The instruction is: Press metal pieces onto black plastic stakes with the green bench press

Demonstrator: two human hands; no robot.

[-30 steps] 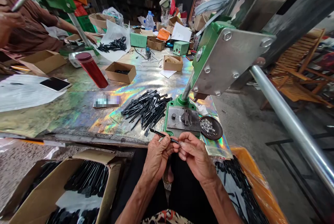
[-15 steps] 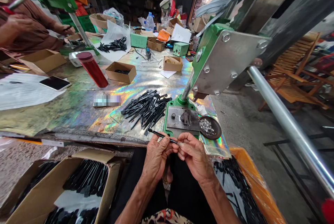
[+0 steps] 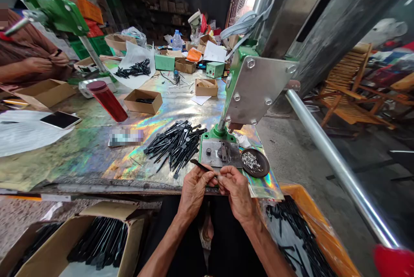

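- Open cardboard box [image 3: 110, 210], lower left, below bench: packed with black rods [image 3: 100, 242].
- Iridescent foil-covered bench [image 3: 87, 160]: carries a loose heap of black spiked pieces [image 3: 173, 147].
- Left hand [image 3: 195, 191]: fingers curled, pinching a slim black pointed rod [image 3: 202, 166] near mid-shaft, above bench edge.
- Right hand [image 3: 237, 191]: fingers nearly closed, gripping the rod's narrow end, just beside left hand.
- Green bench press with steel base plate [image 3: 221, 153]: directly beyond hands.
- Round dark dish [image 3: 255, 162]: right of press, holding small silvery bits.
- Orange plastic crate [image 3: 318, 229], lower right: holds more black rods.
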